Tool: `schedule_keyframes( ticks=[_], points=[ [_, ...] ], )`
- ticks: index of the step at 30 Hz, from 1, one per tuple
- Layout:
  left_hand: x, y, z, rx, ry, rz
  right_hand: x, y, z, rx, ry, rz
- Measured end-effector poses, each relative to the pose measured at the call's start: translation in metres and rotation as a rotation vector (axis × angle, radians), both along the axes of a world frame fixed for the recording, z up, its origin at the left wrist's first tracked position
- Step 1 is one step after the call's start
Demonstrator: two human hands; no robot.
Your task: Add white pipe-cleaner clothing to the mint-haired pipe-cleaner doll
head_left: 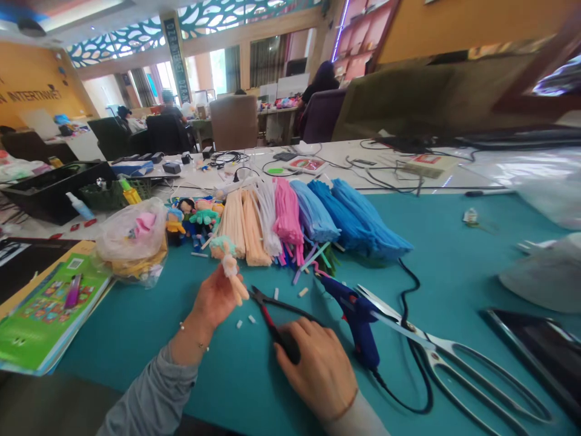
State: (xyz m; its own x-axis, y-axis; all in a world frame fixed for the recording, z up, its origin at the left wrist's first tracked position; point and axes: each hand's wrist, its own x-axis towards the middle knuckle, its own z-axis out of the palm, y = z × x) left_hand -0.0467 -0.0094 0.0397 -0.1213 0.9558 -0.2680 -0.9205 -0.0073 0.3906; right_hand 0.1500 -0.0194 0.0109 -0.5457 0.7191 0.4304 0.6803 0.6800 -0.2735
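Observation:
My left hand (213, 303) is closed around a small doll (230, 269) that looks made of fuzzy pipe cleaners, peach-coloured with mint-green hair and a white middle. Its legs point down toward the mat. My right hand (320, 366) lies palm down over a pair of pliers (269, 315) with red and black handles, the fingers curled on the grips; the jaws point away to the left and rest on the mat. Just right of that hand lies a blue hot glue gun (356, 321). Large metal scissors (429, 345) lie beside it, blades partly behind the gun.
Bundles of peach, white, pink (287, 212) and blue pipe cleaners (363, 221) line the mat's far edge (454, 242). Small white scraps lie near the pliers. Left are small dolls (200, 215), a plastic bag (131, 236) and a green book (54, 309); right, a dark tablet-like device (535, 351).

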Motion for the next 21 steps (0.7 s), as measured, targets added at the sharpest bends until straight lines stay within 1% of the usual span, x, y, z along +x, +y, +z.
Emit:
schedule_keyframes(
  ticks=[5, 11, 15, 18, 20, 21],
  points=[
    [0.0, 0.0, -0.004, -0.003, -0.013, 0.0, 0.001, -0.002, -0.005, 0.037, -0.047, -0.021],
    [-0.001, 0.001, -0.008, 0.007, -0.013, -0.024, -0.01, 0.016, -0.003, 0.041, -0.102, 0.001],
    [0.001, 0.0, -0.008, -0.005, 0.009, -0.043, -0.016, 0.024, 0.0, 0.054, -0.081, -0.002],
    [0.004, 0.0, -0.009, -0.018, 0.02, -0.054, -0.005, 0.015, 0.003, 0.071, -0.026, -0.008],
    [0.007, -0.001, -0.01, -0.023, 0.029, -0.066, 0.012, 0.003, 0.004, 0.088, 0.065, -0.029],
    [0.008, -0.001, -0.011, -0.023, 0.034, -0.077, 0.024, -0.004, 0.003, 0.097, 0.163, -0.041]
  ],
)
